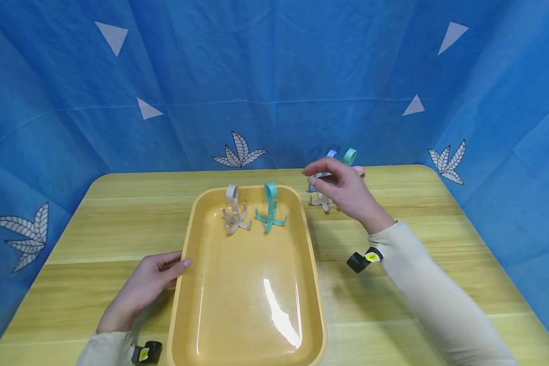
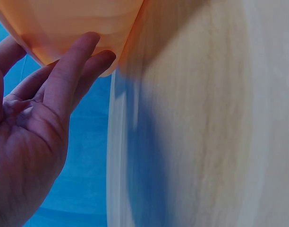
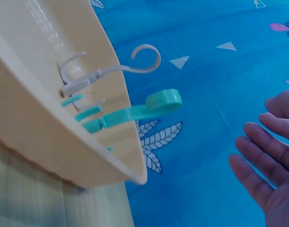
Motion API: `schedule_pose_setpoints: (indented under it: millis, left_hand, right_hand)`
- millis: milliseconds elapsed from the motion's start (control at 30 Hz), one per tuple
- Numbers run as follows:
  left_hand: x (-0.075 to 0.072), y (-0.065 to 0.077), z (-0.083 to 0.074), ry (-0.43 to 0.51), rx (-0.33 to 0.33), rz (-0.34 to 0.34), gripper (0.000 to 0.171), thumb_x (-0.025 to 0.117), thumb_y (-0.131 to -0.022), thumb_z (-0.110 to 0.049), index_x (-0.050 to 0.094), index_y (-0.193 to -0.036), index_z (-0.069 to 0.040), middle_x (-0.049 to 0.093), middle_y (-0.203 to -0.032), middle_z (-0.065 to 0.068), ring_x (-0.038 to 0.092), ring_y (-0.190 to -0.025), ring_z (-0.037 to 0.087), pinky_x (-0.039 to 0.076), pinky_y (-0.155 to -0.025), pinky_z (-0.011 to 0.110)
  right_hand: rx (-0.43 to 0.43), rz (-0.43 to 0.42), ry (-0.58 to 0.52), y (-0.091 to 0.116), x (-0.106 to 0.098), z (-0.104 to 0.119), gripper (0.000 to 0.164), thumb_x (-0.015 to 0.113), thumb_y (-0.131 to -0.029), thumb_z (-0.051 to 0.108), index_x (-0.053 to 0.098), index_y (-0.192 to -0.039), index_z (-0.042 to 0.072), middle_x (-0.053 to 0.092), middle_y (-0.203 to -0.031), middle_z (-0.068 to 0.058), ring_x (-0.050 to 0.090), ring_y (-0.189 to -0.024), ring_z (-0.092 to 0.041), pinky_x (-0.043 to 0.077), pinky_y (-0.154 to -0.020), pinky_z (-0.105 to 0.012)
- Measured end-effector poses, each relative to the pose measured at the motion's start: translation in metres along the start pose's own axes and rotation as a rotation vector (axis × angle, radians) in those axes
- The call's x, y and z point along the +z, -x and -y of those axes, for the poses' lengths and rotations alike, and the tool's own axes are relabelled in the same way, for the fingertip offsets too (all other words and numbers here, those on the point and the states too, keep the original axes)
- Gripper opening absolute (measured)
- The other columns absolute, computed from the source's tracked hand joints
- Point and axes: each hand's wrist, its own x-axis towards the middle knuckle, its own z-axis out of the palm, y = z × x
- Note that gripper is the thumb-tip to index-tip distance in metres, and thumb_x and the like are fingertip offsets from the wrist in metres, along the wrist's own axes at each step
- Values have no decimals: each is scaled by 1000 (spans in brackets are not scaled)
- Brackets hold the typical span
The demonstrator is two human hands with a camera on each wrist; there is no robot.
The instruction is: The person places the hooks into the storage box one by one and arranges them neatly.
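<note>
My left hand (image 1: 148,282) grips the left rim of a yellow tray (image 1: 317,305), thumb over the edge. In the left wrist view its fingers (image 2: 64,85) lie against the tray's outer wall. A grey-white claw hook (image 1: 235,211) and a turquoise claw hook (image 1: 271,206) stand side by side at the tray's far end. Over a cluster of hooks right of the tray hovers my right hand (image 1: 345,190), holding nothing, fingers loosely bent. Partly hidden by it are a whitish hook (image 1: 321,202), a blue hook (image 1: 331,153), a green hook (image 1: 349,156) and a pink hook (image 1: 360,171).
Everything stands on a wood-grain table (image 1: 105,218) with rounded far corners. Blue cloth (image 1: 274,76) with white triangles and leaf prints encloses its back and sides. Black bands are worn at both wrists.
</note>
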Motion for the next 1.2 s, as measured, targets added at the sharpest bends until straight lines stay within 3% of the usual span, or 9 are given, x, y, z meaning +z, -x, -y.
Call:
schedule_pose_setpoints:
  millis: [67, 167, 267, 300, 433, 567, 800, 1000, 1200]
  left_hand:
    - [0, 0, 0, 4, 2, 0, 51, 61, -100, -29, 56, -132, 9, 65, -112, 17, 60, -90, 12, 56, -79, 32]
    - [0, 0, 0, 7, 10, 4, 50, 61, -100, -28, 56, -132, 9, 65, -108, 16, 58, -84, 12, 56, -78, 32]
    - [0, 1, 1, 10, 19, 7, 49, 61, -100, -28, 56, -131, 10, 65, -106, 16, 58, -84, 12, 56, -77, 32]
    - [-1, 1, 1, 13, 20, 8, 49, 61, -100, -28, 56, -131, 10, 65, -106, 16, 59, -85, 12, 56, -77, 32]
    - [-1, 2, 1, 12, 14, 5, 50, 61, -100, -28, 56, -132, 9, 65, -109, 17, 60, -89, 12, 56, -78, 31]
    - [-2, 1, 1, -4, 10, 4, 51, 61, -100, -30, 55, -133, 9, 65, -111, 16, 60, -91, 13, 56, -79, 31]
    - [0, 0, -1, -20, -1, -3, 56, 62, -99, -31, 52, -134, 12, 64, -116, 17, 59, -95, 13, 55, -79, 30]
    - [0, 0, -1, -6, -6, -10, 50, 62, -99, -30, 58, -129, 10, 54, -84, 8, 50, -71, 13, 52, -68, 27]
    - [0, 0, -1, -15, -24, -10, 58, 61, -99, -32, 50, -136, 11, 63, -112, 15, 57, -91, 12, 54, -80, 29]
  right_hand:
    - [17, -19, 14, 3, -4, 0, 20, 62, -98, 11, 66, -115, 2, 66, -116, -9, 62, -102, -28, 50, -87, -27]
    - [61, -40, 14, 6, -11, -1, 21, 62, -99, 14, 66, -116, 3, 65, -117, -10, 64, -91, -23, 55, -65, -26]
    - [101, -53, -17, 10, -18, -3, 22, 62, -99, 16, 65, -117, 3, 63, -118, -11, 62, -74, -21, 49, -42, -29]
    - [100, -58, -14, 10, -21, -4, 23, 62, -99, 16, 64, -118, 3, 63, -118, -12, 61, -73, -20, 49, -42, -29]
    - [68, -94, 49, 14, -30, -7, 22, 62, -99, 13, 65, -118, 3, 64, -115, -12, 64, -82, -19, 55, -63, -27]
    - [66, -161, 129, 18, -40, -11, 22, 61, -99, 13, 65, -118, 3, 63, -115, -10, 61, -101, -20, 48, -88, -25]
    - [91, -283, 157, 20, -53, -23, 25, 64, -97, 13, 64, -119, 1, 59, -120, -9, 54, -117, -28, 42, -103, -36]
    - [121, -296, 197, 20, -59, -32, 37, 67, -96, 22, 63, -126, 1, 55, -129, -7, 47, -128, -23, 35, -110, -36]
    - [154, -286, 236, 20, -65, -43, 43, 67, -96, 28, 62, -131, 4, 54, -130, -7, 44, -129, -23, 34, -111, -37]
